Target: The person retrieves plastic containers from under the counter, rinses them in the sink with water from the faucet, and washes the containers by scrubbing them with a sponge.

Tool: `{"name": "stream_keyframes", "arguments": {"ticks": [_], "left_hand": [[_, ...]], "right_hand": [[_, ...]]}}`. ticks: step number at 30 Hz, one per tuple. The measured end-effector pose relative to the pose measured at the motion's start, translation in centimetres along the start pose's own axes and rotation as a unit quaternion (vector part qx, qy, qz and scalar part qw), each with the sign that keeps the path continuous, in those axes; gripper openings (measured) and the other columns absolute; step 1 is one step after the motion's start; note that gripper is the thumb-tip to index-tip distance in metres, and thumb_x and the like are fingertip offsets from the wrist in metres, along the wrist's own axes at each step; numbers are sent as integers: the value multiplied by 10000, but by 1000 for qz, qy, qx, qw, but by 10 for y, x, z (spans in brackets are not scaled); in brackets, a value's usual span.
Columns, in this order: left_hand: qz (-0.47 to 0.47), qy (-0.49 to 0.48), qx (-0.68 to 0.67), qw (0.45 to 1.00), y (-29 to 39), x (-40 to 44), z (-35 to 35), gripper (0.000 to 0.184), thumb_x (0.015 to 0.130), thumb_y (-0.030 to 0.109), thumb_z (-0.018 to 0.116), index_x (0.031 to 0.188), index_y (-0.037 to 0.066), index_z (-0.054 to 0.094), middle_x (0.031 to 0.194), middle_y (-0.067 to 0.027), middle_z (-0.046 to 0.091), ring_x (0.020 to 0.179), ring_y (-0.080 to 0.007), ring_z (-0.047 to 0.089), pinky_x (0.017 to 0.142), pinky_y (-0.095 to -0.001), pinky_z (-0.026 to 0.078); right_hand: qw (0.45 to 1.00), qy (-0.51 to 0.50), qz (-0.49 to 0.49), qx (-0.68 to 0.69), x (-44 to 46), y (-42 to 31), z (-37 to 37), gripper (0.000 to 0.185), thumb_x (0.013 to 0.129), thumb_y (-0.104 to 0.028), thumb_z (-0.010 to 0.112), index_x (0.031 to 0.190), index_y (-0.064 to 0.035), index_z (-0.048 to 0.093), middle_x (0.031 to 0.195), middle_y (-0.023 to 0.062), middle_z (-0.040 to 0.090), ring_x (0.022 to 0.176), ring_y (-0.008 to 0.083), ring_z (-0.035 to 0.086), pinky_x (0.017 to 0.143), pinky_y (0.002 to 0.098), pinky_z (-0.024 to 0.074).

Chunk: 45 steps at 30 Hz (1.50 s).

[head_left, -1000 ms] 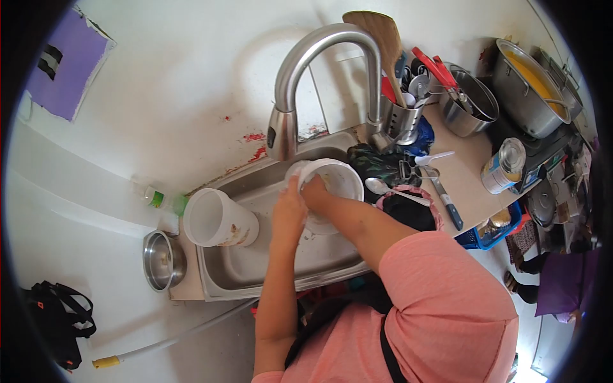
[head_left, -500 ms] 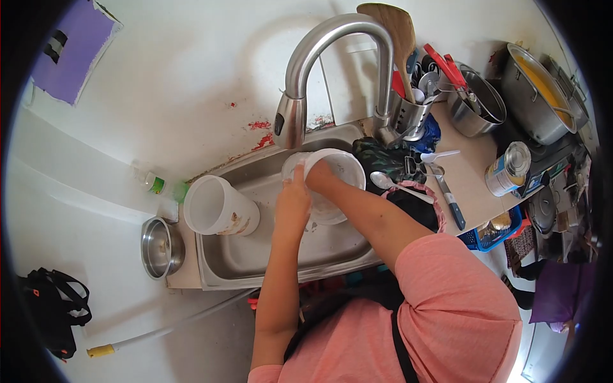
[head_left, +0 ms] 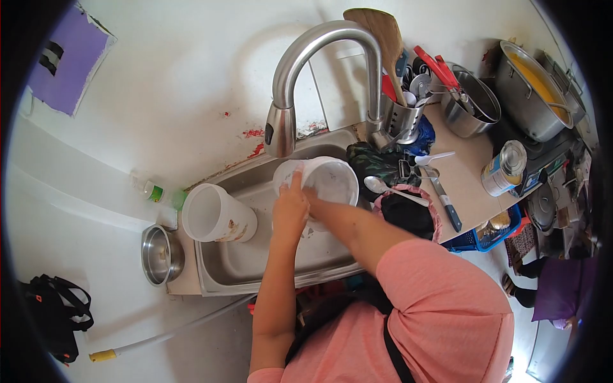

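Note:
Over the steel sink (head_left: 217, 271), a translucent white plastic tub (head_left: 337, 180) is tilted with its open mouth toward me. My left hand (head_left: 292, 207) is closed on the tub's left side, fingers along its wall. At the tub's near rim, my right hand (head_left: 311, 199) reaches into the mouth; its fingers are mostly hidden, so I cannot see what they hold. A second white tub (head_left: 223, 217), with brownish marks on its side, stands tilted in the left part of the sink. The curved faucet (head_left: 281, 124) hangs above, with no water visible.
Right of the sink lie a spoon (head_left: 377, 185), a dark-handled knife (head_left: 450, 214) and dark cloth (head_left: 370, 163). A utensil holder (head_left: 403, 121), pots and a can (head_left: 501, 179) stand beyond. A steel bowl (head_left: 153, 255) sits at left. Another person (head_left: 562, 290) is at far right.
My right hand has drawn back from deep inside the tub toward its near rim. The tub has turned slightly in my left hand. The whole view has shifted a little.

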<state>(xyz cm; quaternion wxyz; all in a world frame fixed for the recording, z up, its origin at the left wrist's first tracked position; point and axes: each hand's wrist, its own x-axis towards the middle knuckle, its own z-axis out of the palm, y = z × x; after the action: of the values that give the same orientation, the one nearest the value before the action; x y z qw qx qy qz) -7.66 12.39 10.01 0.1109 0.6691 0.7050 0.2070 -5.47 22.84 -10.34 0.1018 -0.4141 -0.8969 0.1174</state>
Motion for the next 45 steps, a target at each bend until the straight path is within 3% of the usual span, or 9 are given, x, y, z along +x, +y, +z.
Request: {"name": "stream_keyframes", "arguments": {"ticks": [5, 8, 11, 19, 25, 31, 37, 40, 45], "left_hand": [[10, -22, 21, 999, -9, 6, -3, 545, 808, 38, 418, 1335, 153, 347, 1014, -299, 542, 913, -463, 533, 785, -501, 426], [28, 2, -5, 1000, -12, 8, -4, 540, 807, 40, 411, 1331, 160, 360, 1000, -307, 544, 919, -460, 532, 787, -497, 424], [33, 8, -43, 999, -15, 2, -2, 538, 812, 64, 418, 1335, 176, 356, 1002, -303, 544, 912, -459, 539, 793, -494, 429], [-62, 6, -74, 995, -47, 5, -24, 570, 805, 85, 406, 1359, 185, 310, 1087, -273, 546, 943, -440, 554, 816, -469, 429], [-116, 63, -64, 989, -26, -4, -16, 610, 803, 86, 438, 1380, 187, 267, 1181, -272, 501, 937, -459, 554, 800, -489, 441], [-95, 72, 15, 993, -20, -22, 25, 736, 775, 81, 497, 1417, 140, 143, 1343, -332, 306, 815, -463, 600, 695, -473, 499], [-94, 58, 46, 993, -14, -27, 21, 792, 756, 56, 506, 1430, 118, 95, 1345, -350, 284, 721, -414, 630, 605, -436, 520], [-88, 80, 42, 992, -11, -29, 28, 774, 762, 62, 501, 1427, 102, 108, 1354, -351, 268, 694, -397, 635, 577, -420, 524], [-106, 95, 7, 990, -9, -33, 40, 806, 741, 66, 518, 1426, 107, 96, 1380, -324, 244, 723, -436, 618, 599, -454, 513]], "right_hand": [[982, -77, -25, 172, 26, 62, -29, 329, 823, -168, 458, 1102, -99, 617, 1125, 159, 591, 1056, 290, 547, 978, 412, 345], [981, 114, -64, -140, 31, 47, 49, 314, 824, -227, 494, 1084, -101, 616, 1156, 183, 563, 1111, 288, 515, 947, 419, 368], [961, 74, 99, 248, 3, -39, -13, 376, 846, -377, 479, 1042, -76, 591, 1064, 183, 588, 1055, 300, 535, 911, 440, 390], [214, 60, 252, 942, 2, -54, -131, 406, 907, -428, 382, 950, -69, 566, 899, 144, 619, 826, 294, 600, 728, 420, 481], [444, 99, 118, 883, -43, -84, -174, 367, 913, -423, 388, 931, -105, 570, 869, 71, 604, 848, 213, 583, 783, 382, 479], [350, 48, 160, 922, -8, 15, -143, 235, 894, -303, 440, 912, -98, 552, 831, 73, 598, 792, 220, 582, 726, 372, 494], [645, -21, 213, 734, -36, -25, -159, 177, 844, -219, 497, 939, -81, 554, 870, 97, 616, 773, 217, 604, 631, 279, 500], [434, -14, 208, 876, -28, 11, -158, 163, 837, -196, 521, 953, -87, 554, 919, 87, 611, 883, 197, 595, 652, 244, 486], [435, 43, 217, 873, -42, -19, -179, 140, 819, -197, 544, 887, -75, 540, 832, 72, 612, 750, 250, 616, 661, 341, 516]]}}
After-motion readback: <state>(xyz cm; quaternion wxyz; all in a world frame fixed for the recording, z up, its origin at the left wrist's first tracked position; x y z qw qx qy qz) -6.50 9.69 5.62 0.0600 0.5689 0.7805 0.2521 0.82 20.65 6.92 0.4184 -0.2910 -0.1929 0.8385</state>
